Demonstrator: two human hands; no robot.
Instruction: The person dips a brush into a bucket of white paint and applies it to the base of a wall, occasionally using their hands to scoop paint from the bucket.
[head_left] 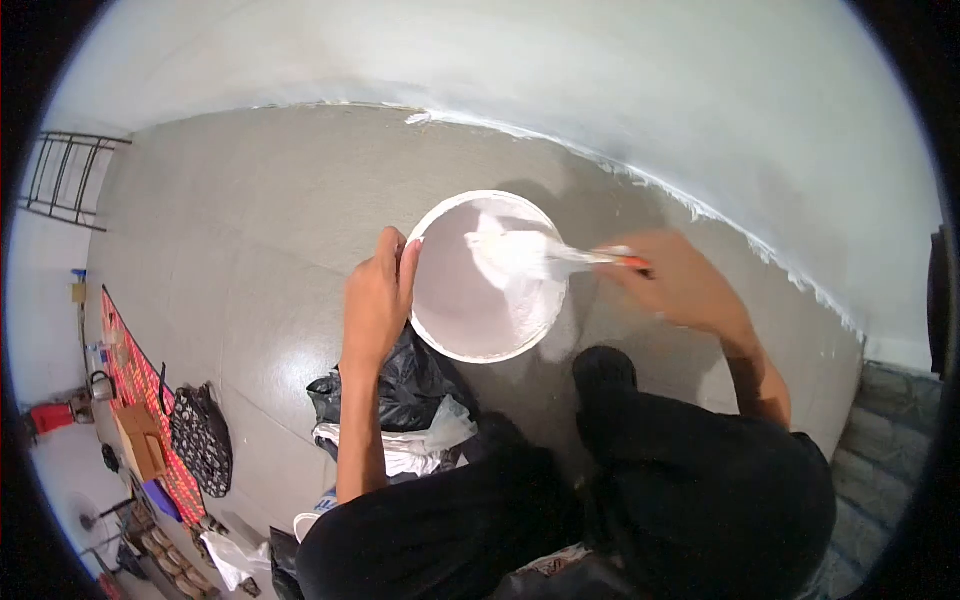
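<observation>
A round white bucket stands on the floor in front of me, its inner wall coated with white paste. My left hand grips the bucket's left rim, thumb on the edge and fingers outside. Over the bucket's right side, my right hand is closed round a putty knife with an orange-tipped handle. Thick white paste covers its blade, which points left over the bucket's opening. The right hand is slightly blurred by motion.
A pale wall with ragged white paste along its base curves behind the bucket. Black plastic bags lie near my left forearm. At left are a patterned bag, a cardboard box, a red mat and a metal rack.
</observation>
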